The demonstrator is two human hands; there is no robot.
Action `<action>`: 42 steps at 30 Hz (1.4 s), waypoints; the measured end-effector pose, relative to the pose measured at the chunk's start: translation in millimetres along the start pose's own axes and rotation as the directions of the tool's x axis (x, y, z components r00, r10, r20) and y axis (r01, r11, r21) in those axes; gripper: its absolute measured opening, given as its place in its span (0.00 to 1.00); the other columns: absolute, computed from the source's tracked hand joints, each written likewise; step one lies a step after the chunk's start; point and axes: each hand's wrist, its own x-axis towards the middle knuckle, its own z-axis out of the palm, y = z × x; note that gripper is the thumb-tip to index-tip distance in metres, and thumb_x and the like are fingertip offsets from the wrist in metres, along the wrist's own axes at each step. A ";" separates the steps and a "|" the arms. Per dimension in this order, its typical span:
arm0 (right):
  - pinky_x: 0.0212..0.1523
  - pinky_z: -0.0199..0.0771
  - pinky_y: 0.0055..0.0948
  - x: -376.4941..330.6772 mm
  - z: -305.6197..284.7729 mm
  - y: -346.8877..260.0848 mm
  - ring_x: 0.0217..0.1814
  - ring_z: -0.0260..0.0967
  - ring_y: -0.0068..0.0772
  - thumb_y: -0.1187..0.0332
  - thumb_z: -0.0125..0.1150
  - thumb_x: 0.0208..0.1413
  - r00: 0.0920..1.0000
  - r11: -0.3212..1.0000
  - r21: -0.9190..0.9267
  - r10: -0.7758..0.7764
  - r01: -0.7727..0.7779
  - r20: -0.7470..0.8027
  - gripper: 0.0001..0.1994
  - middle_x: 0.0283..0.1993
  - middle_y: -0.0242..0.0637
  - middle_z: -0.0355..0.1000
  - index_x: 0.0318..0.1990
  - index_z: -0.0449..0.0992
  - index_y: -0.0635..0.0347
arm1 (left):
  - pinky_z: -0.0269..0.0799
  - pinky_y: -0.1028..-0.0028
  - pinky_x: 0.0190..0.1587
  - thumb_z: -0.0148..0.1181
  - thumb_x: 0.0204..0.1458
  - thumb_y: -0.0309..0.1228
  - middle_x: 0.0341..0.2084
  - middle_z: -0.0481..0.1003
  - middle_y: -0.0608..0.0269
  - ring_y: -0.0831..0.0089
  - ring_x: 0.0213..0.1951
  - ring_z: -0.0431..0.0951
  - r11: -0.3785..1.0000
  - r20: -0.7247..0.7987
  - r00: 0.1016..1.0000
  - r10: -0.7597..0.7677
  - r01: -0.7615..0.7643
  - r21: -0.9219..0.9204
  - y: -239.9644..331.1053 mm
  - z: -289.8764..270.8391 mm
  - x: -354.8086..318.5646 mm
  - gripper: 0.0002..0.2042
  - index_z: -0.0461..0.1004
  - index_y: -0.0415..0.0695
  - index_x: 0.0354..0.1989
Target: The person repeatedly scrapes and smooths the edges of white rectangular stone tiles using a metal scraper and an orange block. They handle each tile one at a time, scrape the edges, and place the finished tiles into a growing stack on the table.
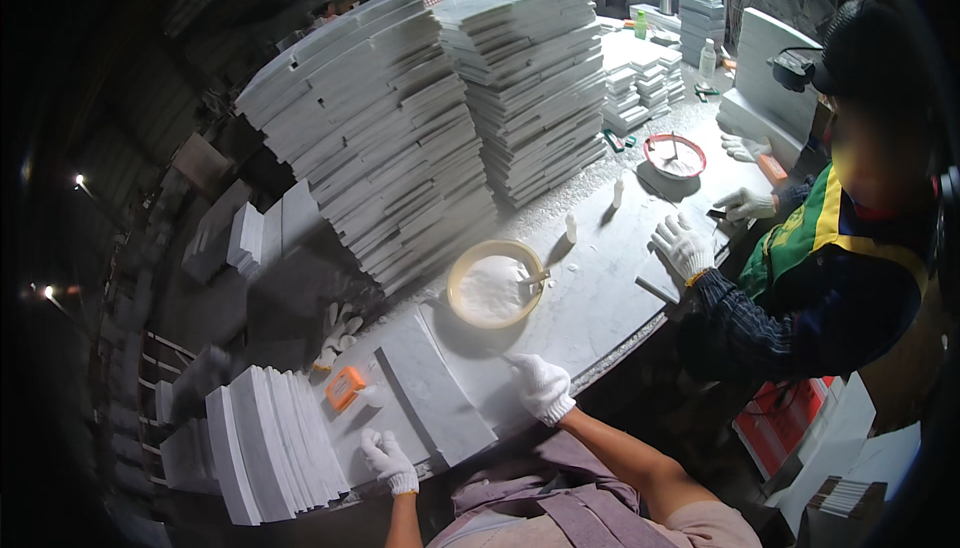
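Lying between half-spread left fingers (374, 443) and right fingers (530, 370) whose grip is unclear is a pale slab (436, 388).

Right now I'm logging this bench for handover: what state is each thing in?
Left hand: gloved, fingers loosely bent
Right hand: gloved, hold unclear
Cream bowl: upright, holding white powder, tool inside
Red-rimmed bowl: upright, partly filled
Two small bottles: upright
Tall slab stacks: edges uneven
Lower-left slabs: stacked face to face
Fan: spin unclear
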 end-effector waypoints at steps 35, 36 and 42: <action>0.35 0.78 0.46 -5.9 4.7 15.5 0.37 0.81 0.48 0.62 0.64 0.61 0.923 0.989 0.054 0.106 -0.135 0.371 0.09 0.37 0.39 0.81 0.46 0.84 0.46 | 0.67 0.47 0.59 0.55 0.64 0.36 0.47 0.79 0.50 0.46 0.53 0.75 0.815 0.016 0.985 0.170 -0.150 0.559 1.5 9.8 5.7 0.12 0.78 0.45 0.49; 0.34 0.78 0.45 -4.8 3.2 15.3 0.36 0.80 0.48 0.64 0.64 0.61 0.902 0.992 0.038 0.094 -0.121 0.421 0.10 0.37 0.40 0.81 0.48 0.83 0.48 | 0.67 0.47 0.59 0.55 0.64 0.36 0.47 0.79 0.50 0.45 0.53 0.75 0.808 0.018 0.988 0.151 -0.133 0.574 0.7 10.5 6.0 0.12 0.78 0.45 0.49; 0.35 0.79 0.45 -0.7 -1.1 14.1 0.36 0.81 0.49 0.62 0.63 0.64 0.911 0.993 0.069 0.062 -0.098 0.409 0.09 0.37 0.41 0.81 0.49 0.82 0.48 | 0.61 0.46 0.66 0.53 0.67 0.37 0.55 0.75 0.49 0.46 0.62 0.70 0.799 0.051 0.998 0.032 -0.056 0.598 4.5 9.6 4.4 0.14 0.75 0.46 0.56</action>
